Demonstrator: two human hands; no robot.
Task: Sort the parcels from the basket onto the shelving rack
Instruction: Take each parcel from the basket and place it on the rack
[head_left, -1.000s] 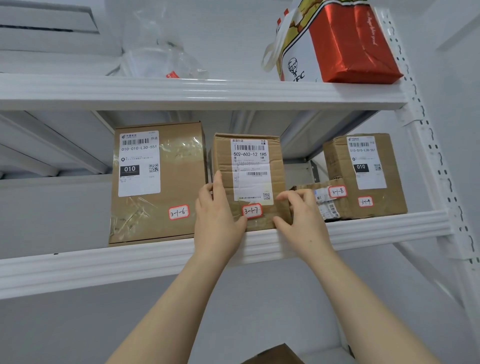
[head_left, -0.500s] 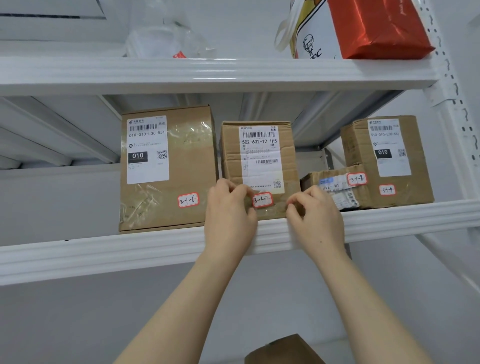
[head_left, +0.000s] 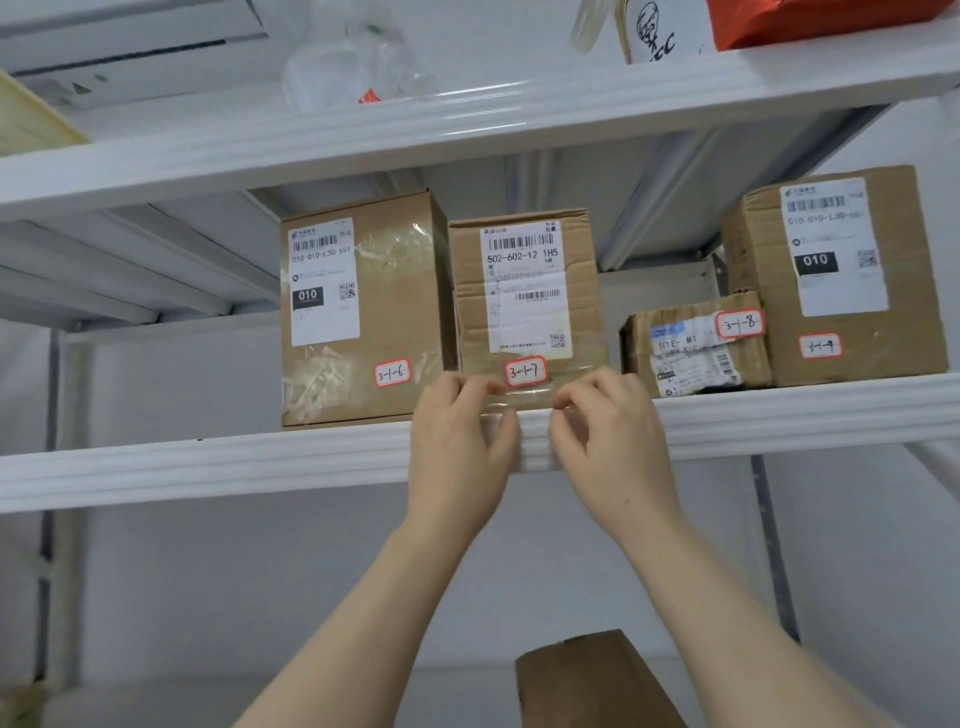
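From the head camera, four cardboard parcels stood along the white middle shelf of the rack. The tall parcel stickered 3-1-6 was at the left. Just beside it, touching or nearly so, stood the narrower parcel stickered 3-1-7, upright with its shipping label facing out and its base at the shelf's front lip. After a gap to its right, the low parcel stickered 3-1-8 sat against the front of the larger parcel stickered 3-1-9. Both bare arms reached up from below. The left grip and right grip were close together in front of the shelf lip, below the 3-1-7 sticker. Each was narrow, with the left fingers and right fingers curled in and wrapped round nothing. Their tips were level with the taped bottom edge of the 3-1-7 parcel, but I could not tell whether they touched it. On the upper shelf lay a clear plastic bag, a KFC paper bag and something red cut off by the frame. Between the forearms, low down, the top of another brown cardboard box showed.
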